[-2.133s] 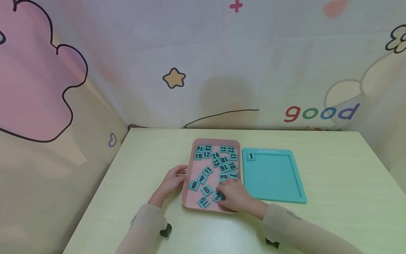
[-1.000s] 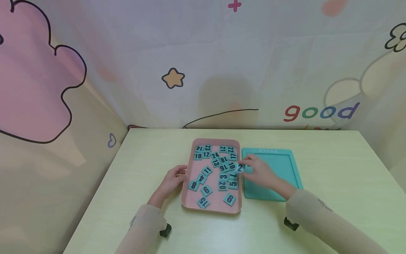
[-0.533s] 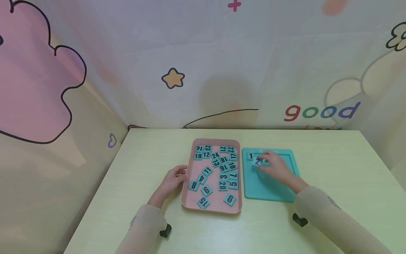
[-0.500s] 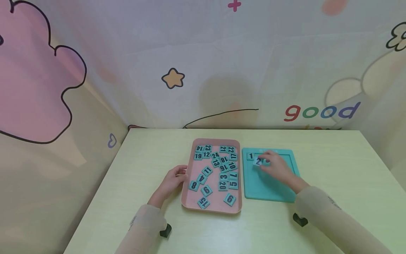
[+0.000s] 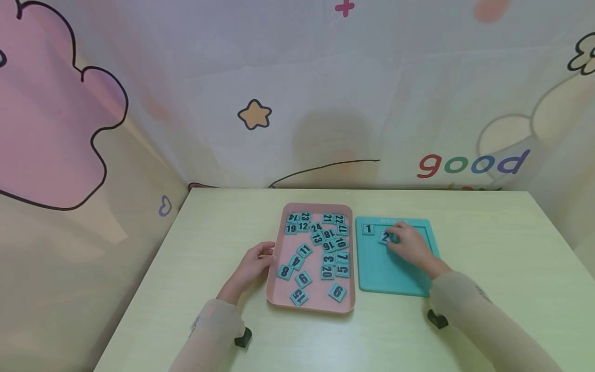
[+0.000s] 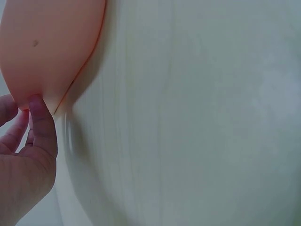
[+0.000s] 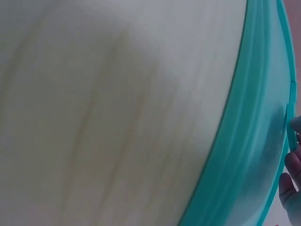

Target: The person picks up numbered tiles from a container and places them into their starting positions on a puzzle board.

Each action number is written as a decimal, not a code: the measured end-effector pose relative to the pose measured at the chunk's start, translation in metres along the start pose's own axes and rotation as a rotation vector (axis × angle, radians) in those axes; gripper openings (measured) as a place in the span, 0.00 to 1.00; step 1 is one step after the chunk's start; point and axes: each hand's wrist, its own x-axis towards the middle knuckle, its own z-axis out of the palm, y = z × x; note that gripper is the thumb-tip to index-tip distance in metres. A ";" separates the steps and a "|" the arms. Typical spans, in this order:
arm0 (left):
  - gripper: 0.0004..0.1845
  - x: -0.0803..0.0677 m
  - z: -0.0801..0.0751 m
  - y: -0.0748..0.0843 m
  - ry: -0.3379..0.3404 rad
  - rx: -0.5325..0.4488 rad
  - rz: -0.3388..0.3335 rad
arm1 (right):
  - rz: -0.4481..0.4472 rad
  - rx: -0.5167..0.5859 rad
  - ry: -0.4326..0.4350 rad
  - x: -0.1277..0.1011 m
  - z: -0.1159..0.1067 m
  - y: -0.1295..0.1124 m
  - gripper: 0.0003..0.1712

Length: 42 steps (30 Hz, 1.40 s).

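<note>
Two hands are busy: my left hand (image 5: 252, 264) pinches the left edge of the pink tray (image 5: 318, 302), where loose number tiles (image 5: 303, 279) lie; a careless tug could scatter them, I judge. Further right, the teal board (image 5: 395, 274) bears tile 1 (image 5: 368, 229) at its upper left. Just right of that, slightly lower, my right hand (image 5: 411, 247) clamps tile 2 (image 5: 384, 237). Lowered crooked, it might catch the rim. My fingers hide its right part; whether it touches the board, I can't tell.

Looks like smooth matt plastic for pink tray (image 5: 321, 290), teal board (image 5: 376, 271) & no. tiles (image 5: 368, 229); wood-grain w/ slight sheen for table (image 5: 492, 248); matt cloth for sleeves (image 5: 483, 310).
</note>
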 end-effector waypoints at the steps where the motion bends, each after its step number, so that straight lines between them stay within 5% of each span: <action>1: 0.20 0.000 0.000 0.000 0.001 0.000 0.000 | 0.005 -0.004 -0.003 0.001 0.001 0.001 0.19; 17: 0.19 0.002 0.001 -0.002 0.023 0.014 0.003 | -0.004 -0.048 -0.071 0.015 0.001 0.001 0.19; 42: 0.20 0.005 0.000 -0.004 0.012 0.020 -0.002 | 0.077 0.001 -0.029 0.021 0.001 -0.005 0.20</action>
